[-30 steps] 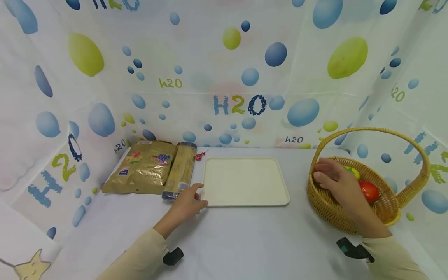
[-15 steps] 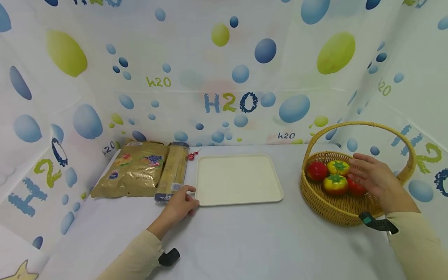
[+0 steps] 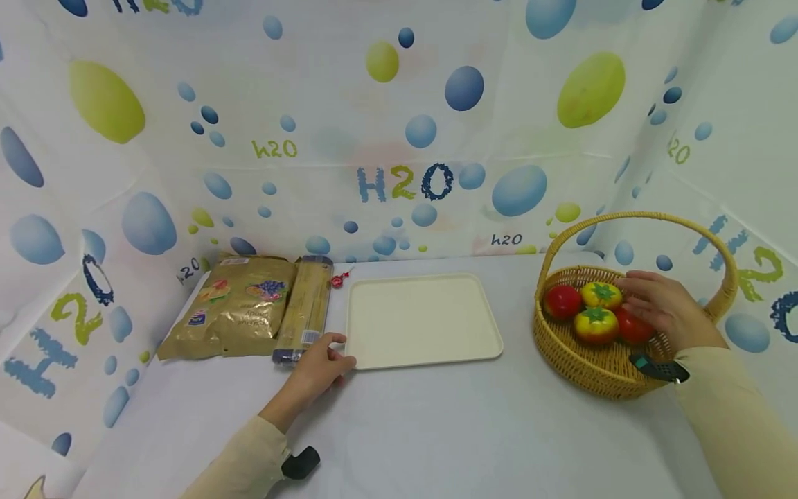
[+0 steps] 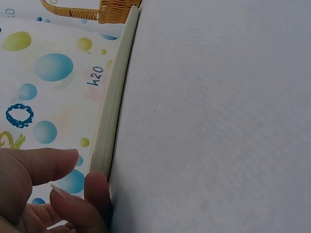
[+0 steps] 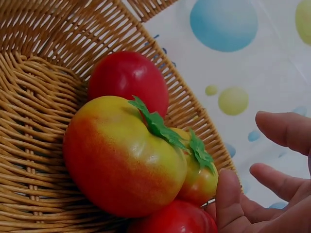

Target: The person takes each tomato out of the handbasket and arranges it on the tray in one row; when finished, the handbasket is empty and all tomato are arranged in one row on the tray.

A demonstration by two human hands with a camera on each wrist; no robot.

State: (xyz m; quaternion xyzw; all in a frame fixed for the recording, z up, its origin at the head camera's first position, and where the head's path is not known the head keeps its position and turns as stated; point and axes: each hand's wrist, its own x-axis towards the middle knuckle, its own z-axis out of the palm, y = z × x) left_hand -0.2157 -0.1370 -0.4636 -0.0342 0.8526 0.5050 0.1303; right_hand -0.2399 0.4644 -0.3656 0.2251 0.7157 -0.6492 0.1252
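In the head view, my left hand (image 3: 319, 366) is at the near left corner of a cream rectangular tray (image 3: 424, 322), its fingertips right at the edge. The left wrist view shows the tray's long rim (image 4: 119, 92) lying flat, with thumb and fingers apart. A wicker basket (image 3: 576, 374) with a tall handle stands at the right. Inside lie yellow-red tomatoes (image 5: 121, 160) with green leafy tops, a dark red round fruit (image 3: 564, 302) and a bright red one (image 3: 634, 326). My right hand (image 3: 667, 310) reaches over the basket's right side, fingers spread loosely beside the bright red fruit, gripping nothing.
Left of the tray lie a gold snack bag (image 3: 233, 305) and a long packet (image 3: 305, 305) of thin yellowish sticks. A small red item (image 3: 339, 279) lies behind the tray's left corner. A patterned curtain (image 3: 324, 104) encloses the white table.
My right hand has moved from the basket's left side to its right, uncovering the fruits. The left hand keeps its place at the tray corner. The head view has shifted slightly.
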